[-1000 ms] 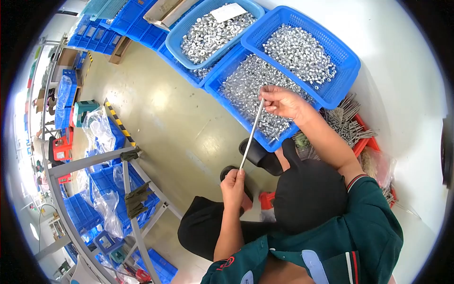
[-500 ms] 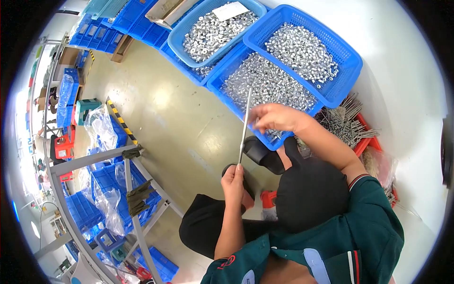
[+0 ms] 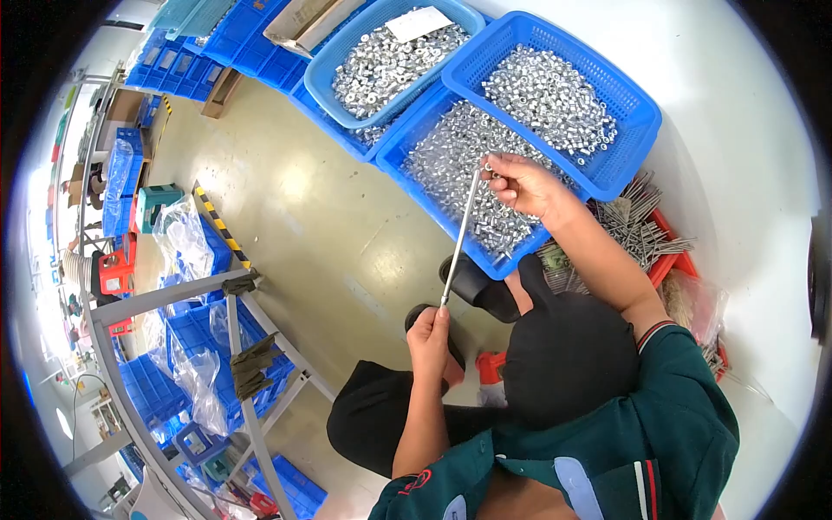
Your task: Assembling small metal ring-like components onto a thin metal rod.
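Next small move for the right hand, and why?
Probably ease the ring onto the rod's upper end: the right hand seems to pinch that small metal piece right by the tip, while the left hand grips the rod at its lower end, steadying it.

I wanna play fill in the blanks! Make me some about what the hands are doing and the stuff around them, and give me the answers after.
1. The person's ____ hand grips the end of the thin metal rod nearer the body.
2. In the picture, the right hand overlaps a ____ tub of small metal parts.
3. A ____ card lies in the light-blue basket.
4. The striped floor strip is yellow and ____.

Missing words: left; blue; white; black.
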### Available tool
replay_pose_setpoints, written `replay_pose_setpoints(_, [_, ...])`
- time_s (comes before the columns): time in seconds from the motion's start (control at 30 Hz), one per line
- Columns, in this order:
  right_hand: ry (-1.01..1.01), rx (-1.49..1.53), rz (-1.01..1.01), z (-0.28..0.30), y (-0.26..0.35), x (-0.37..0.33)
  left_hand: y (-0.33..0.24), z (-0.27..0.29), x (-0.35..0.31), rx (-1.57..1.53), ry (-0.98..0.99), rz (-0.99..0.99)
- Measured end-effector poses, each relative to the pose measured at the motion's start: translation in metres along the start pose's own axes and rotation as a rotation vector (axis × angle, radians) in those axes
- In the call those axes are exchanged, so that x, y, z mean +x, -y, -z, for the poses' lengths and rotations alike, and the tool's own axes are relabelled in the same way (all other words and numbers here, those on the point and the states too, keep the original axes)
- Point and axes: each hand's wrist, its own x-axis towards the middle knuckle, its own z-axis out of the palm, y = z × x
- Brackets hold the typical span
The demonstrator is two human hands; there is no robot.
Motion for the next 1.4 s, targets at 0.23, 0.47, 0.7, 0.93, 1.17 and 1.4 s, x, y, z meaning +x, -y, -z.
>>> replay_pose_setpoints(0.23, [0.194,-0.009,-0.036,0.006,0.002,0.002,0.009,0.003,0.003,0.092,0.011,-0.085])
replay_pose_setpoints(0.47, [0.128,-0.409,0.076,-0.018,0.015,-0.006,0.000,0.007,-0.001,0.133,-0.010,-0.069])
replay_pose_setpoints(0.7, [0.277,-0.552,-0.166,-0.031,-0.014,-0.012,-0.002,0.004,0.001,0.009,0.033,-0.027])
replay_pose_setpoints(0.93, [0.089,-0.265,-0.024,-0.005,-0.016,-0.002,-0.004,0.005,0.001,-0.038,-0.012,-0.013])
replay_pose_setpoints(1.17, [0.085,0.087,0.165,-0.008,-0.005,0.003,0.002,0.004,0.001,0.010,0.017,-0.043])
replay_pose_setpoints(1.4, [0.124,0.218,0.097,-0.021,-0.001,-0.001,0.007,0.005,0.002,0.062,0.016,-0.066])
